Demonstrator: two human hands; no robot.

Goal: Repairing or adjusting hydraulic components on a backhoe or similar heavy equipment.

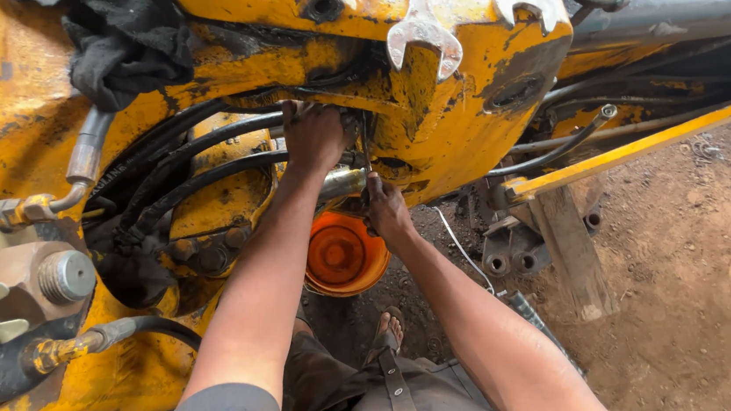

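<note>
near first: grey trousers at 6 o'clock, a sandalled foot just above them on the dirt floor.

both my arms run up from 6 toward the middle of the frame. the hands are apart, each on its own spot of the same joint. right hand sits low, just past centre, fingers curled against the underside of the metal fitting; can't tell if it's actually clamped or just pressing. left hand is just above it at 12 of that fitting, fingers tucked into the gap under the yellow machine body, grip hidden, can't tell what it closes on.

the fitting is dead centre, between the two hands, touching both. an orange bucket sits directly below it, at 6 of the right hand.

black hoses sweep in from 9 o'clock toward the left hand. big bolt and bracket further out at 9.

wooden block at 3 o'clock props a yellow bar.

farthest, at 12: two open-end spanners lying on top of the yellow body, a dark rag at 11, steel cylinder at 1.
</note>
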